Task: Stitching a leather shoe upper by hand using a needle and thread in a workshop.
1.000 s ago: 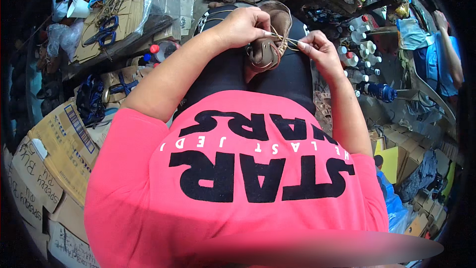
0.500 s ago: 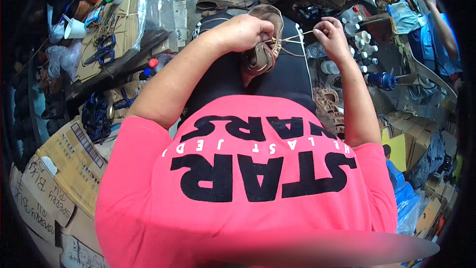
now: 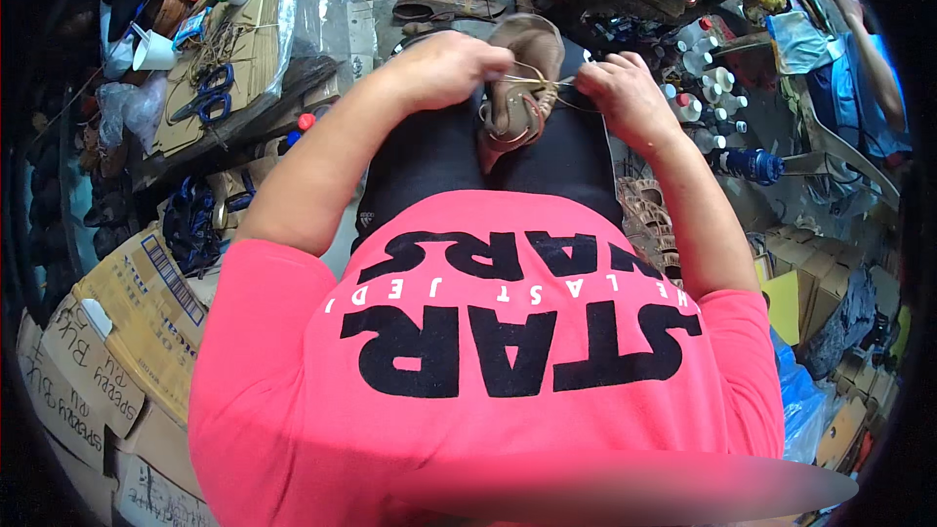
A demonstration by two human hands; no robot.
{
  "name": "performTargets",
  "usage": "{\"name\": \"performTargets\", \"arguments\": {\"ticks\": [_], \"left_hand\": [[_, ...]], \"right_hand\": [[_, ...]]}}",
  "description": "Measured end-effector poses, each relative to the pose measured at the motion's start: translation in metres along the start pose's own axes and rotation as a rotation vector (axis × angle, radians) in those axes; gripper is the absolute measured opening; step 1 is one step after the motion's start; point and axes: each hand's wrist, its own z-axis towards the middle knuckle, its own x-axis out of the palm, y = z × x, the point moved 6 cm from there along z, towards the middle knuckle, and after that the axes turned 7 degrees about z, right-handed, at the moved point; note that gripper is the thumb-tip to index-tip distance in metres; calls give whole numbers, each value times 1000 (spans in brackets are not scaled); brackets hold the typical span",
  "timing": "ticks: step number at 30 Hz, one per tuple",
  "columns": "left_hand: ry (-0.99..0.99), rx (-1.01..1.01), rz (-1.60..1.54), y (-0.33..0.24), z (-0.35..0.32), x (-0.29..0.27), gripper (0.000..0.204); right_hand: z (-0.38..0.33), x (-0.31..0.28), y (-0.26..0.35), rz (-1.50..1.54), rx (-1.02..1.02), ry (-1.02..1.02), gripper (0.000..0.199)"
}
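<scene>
A brown shoe (image 3: 514,115) rests between my thighs, its open collar toward the far side. Pale thread (image 3: 543,86) crosses over the shoe's right edge, stretched between my two hands. My left hand (image 3: 467,68) is closed in a pinch on one end, just left of the shoe. To the right of the shoe, my right hand (image 3: 625,93) pinches the other end with its fingers curled. Stitches show along the shoe's right edge. The fingertips of both hands are partly hidden.
Blue-handled scissors (image 3: 211,98) and a white cup (image 3: 153,51) lie on cardboard at the left. Several bottles (image 3: 717,78) stand at the right. Other brown shoes (image 3: 439,6) lie beyond my knees. Another person's arm (image 3: 872,63) shows at the far right.
My left hand has come off the shoe, moving left with thread in its fingers. My right hand has moved left and slightly down, closer to the shoe.
</scene>
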Motion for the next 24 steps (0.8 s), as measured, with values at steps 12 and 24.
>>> {"name": "performTargets", "arguments": {"ticks": [12,24], "left_hand": [[-514,160,-1134,-29,-24,-79,15],[-300,-306,356,38,-123,-103,12]], "right_hand": [[4,-18,-37,2000,80,-482,24],[-81,-15,-52,608,502,-9,29]]}}
